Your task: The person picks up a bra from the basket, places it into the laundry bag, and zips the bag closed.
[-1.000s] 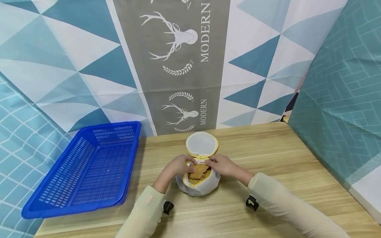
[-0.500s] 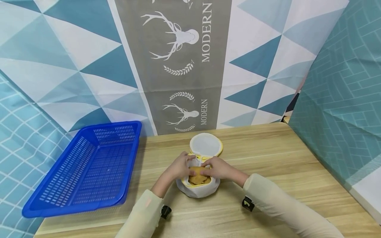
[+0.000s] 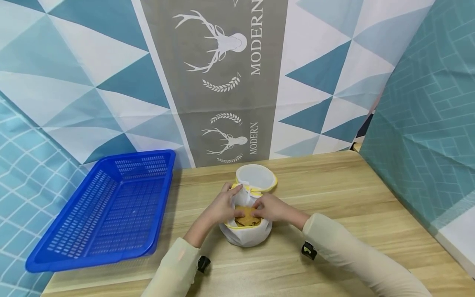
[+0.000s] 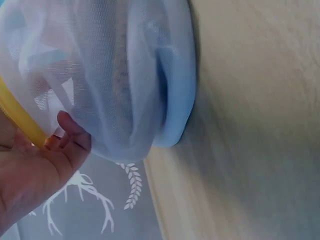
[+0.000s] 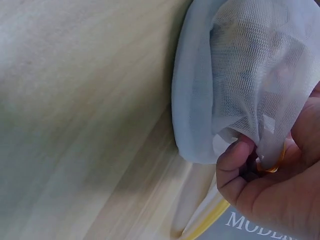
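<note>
A white mesh laundry bag (image 3: 246,236) with yellow trim stands on the table, its round lid (image 3: 256,176) folded back behind it. Inside lies a bunched tan item (image 3: 245,216), probably cloth. My left hand (image 3: 224,206) grips the bag's left rim, its thumb over the tan item. Curled fingers and the yellow edging (image 4: 24,115) show in the left wrist view. On the opposite side my right hand (image 3: 272,207) pinches the right rim. The right wrist view has its fingers bent round the mesh (image 5: 250,75). Part of the rim is hidden behind both hands.
To the left, a blue plastic basket (image 3: 157,214) with perforated sides sits on the wooden table (image 3: 334,198). A patterned cloth wall (image 3: 245,99) rises behind the table's back edge. Teal sheeting (image 3: 426,136) hangs along the right side.
The left hand has moved up and the bag's back rim stands higher. The right hand has shifted slightly left. Less of the tan item shows, and the lid has moved slightly right.
</note>
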